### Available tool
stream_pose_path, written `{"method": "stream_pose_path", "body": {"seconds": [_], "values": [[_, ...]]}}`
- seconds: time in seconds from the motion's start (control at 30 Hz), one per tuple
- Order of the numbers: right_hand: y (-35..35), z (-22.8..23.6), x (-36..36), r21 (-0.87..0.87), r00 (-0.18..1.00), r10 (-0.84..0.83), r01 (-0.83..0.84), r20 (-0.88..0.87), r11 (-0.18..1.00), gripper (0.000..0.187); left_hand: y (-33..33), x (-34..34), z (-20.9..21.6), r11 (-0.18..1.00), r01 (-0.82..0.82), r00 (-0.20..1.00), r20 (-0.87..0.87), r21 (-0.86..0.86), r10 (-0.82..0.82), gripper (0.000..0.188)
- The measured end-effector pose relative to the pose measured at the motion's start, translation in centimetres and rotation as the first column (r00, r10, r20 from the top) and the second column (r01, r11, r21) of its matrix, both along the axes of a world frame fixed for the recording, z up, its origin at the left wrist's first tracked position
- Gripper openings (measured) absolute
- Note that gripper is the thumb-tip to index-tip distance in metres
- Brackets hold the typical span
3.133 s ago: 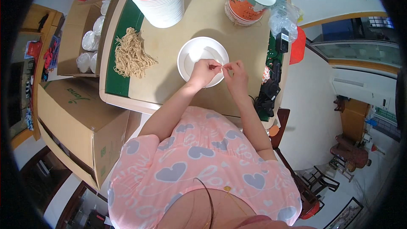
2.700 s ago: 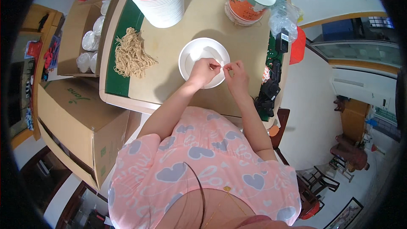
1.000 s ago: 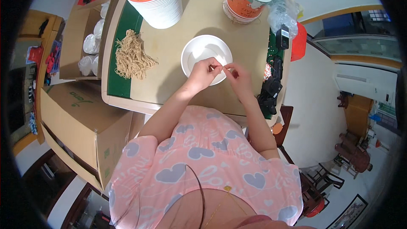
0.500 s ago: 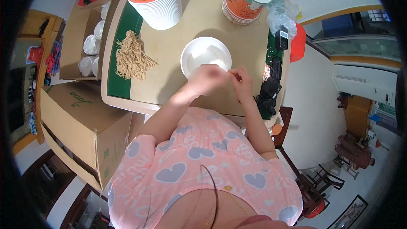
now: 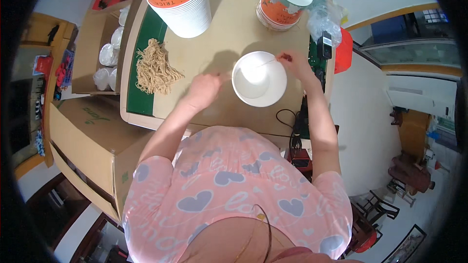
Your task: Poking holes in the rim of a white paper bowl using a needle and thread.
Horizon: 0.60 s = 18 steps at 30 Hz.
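A white paper bucket (image 5: pixel 259 90) stands on the table in front of me, its mouth facing up. My right hand (image 5: pixel 295 66) is at its far right rim, the fingers pinched on a thin cord (image 5: pixel 265 63) that runs over the opening. To the left of the bucket is my left hand (image 5: pixel 204 89), its fingers closed and their tips blurred; what they pinch is too smeared to make out. A heap of tan cords (image 5: pixel 157 67) lies farther left on the table.
A tall stack of paper buckets (image 5: pixel 179 12) with orange print stands at the far left. Upturned printed buckets (image 5: pixel 282 7) sit far right beside a clear plastic bag (image 5: pixel 324 17). Black adapters and a cable (image 5: pixel 296 136) lie along the right edge. Cardboard boxes (image 5: pixel 92 126) stand at my left.
My hands, close together at the bucket's near rim before, have moved apart, the left one leftward and the right one up and rightward. The bucket now sits farther right and nearer.
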State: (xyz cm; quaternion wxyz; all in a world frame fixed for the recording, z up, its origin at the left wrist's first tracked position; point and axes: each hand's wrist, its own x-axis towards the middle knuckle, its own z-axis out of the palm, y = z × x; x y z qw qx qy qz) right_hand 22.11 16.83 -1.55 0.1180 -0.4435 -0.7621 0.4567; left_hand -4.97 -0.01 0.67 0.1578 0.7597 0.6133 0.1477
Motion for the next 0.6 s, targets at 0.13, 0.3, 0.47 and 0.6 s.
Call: {"method": "stream_pose_path", "body": {"seconds": [0.13, 0.3, 0.47, 0.6], "values": [[0.8, 1.4, -2.7, 0.102, 0.999, -0.042, 0.041, 0.011, 0.994, 0.010, 0.0, 2.7, 0.1, 0.966, 0.077, 0.982, 0.187, -0.246, -0.031, 0.020], [-3.6, 3.6, -3.3, -0.024, 0.881, -0.320, 0.333, -0.349, 0.943, 0.019, 0.6, 3.8, 1.9, 0.799, 0.191, 0.056, 0.819, -0.569, 0.570, 0.017], [-13.6, 5.7, -5.9, -0.563, 0.797, -0.352, 0.019, -0.491, 0.826, 0.035, 3.1, 4.5, 2.6, 0.895, 0.257, -0.393, 0.806, -0.365, 0.442, 0.019], [-15.5, 4.9, -4.6, -0.554, 0.889, -0.265, 0.014, -0.374, 0.832, 0.019, 6.3, 3.7, 3.0, 0.934, 0.141, -0.432, 0.829, -0.328, 0.356, 0.024]]}}
